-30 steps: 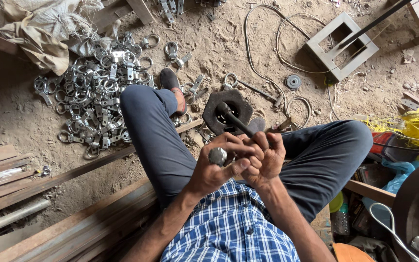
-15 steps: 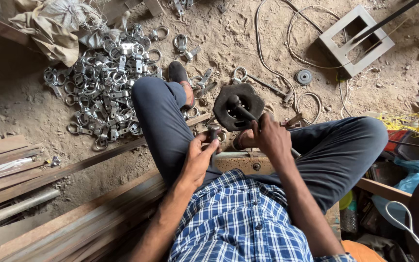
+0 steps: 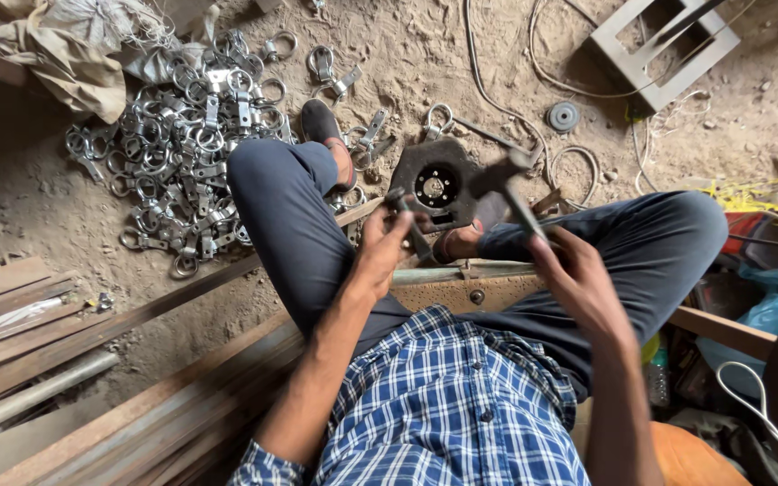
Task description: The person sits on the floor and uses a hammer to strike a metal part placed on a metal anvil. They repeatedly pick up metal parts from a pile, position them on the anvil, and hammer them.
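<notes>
The right hand's (image 3: 578, 279) fingers wrap a hammer (image 3: 506, 184) handle, its head raised just above them. The left hand's (image 3: 387, 245) fingers pinch a short metal rod (image 3: 410, 225) upright. Just beyond both sits a dark round steel block (image 3: 438, 184) on the dirt floor (image 3: 461, 72); farther left lies a heap of metal clamps (image 3: 186, 153).

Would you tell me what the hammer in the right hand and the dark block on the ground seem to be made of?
The hammer looks like dull grey steel, head and handle alike, with no shine. The dark block seems to be blackened iron or steel: matte, thick-edged, with a bright ring of holes at its centre. The right hand grips the handle.
</notes>
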